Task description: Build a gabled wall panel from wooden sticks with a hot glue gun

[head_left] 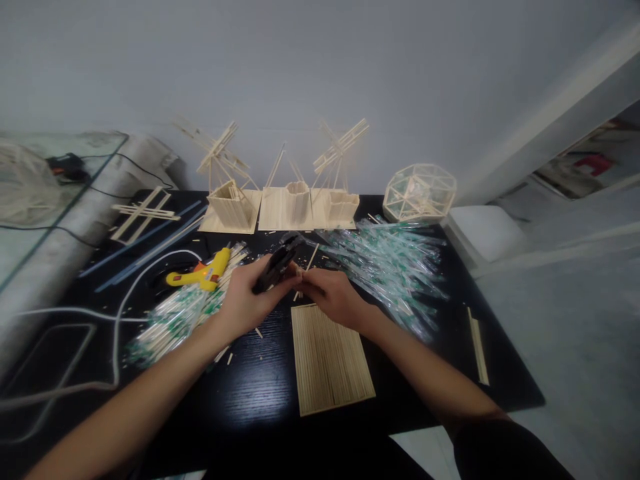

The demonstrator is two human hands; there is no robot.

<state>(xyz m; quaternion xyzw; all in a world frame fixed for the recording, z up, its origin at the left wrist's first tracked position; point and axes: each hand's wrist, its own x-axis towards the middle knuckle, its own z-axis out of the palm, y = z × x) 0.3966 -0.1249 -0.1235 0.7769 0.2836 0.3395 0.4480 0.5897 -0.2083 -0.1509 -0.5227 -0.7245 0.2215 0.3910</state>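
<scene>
My left hand (249,297) is closed around a black pliers-like tool (278,264), its upper end pointing up and to the right. Close against it, my right hand (330,293) has its fingers pinched together on a small pale piece that looks like wooden stick (299,272), mostly hidden by the fingertips. A thin stick (313,256) shows just beyond the hands; whether they touch it is unclear. Below my right hand, a flat panel of wooden sticks (333,363) lies on the black table (250,393).
A yellow glue gun (213,270) with a white cord lies left on wrapped sticks (167,323). More wrapped sticks (395,267) spread to the right. Stick-built windmill models (230,207) stand along the wall beside a round stick frame (420,193). Loose sticks (477,347) lie near the right edge.
</scene>
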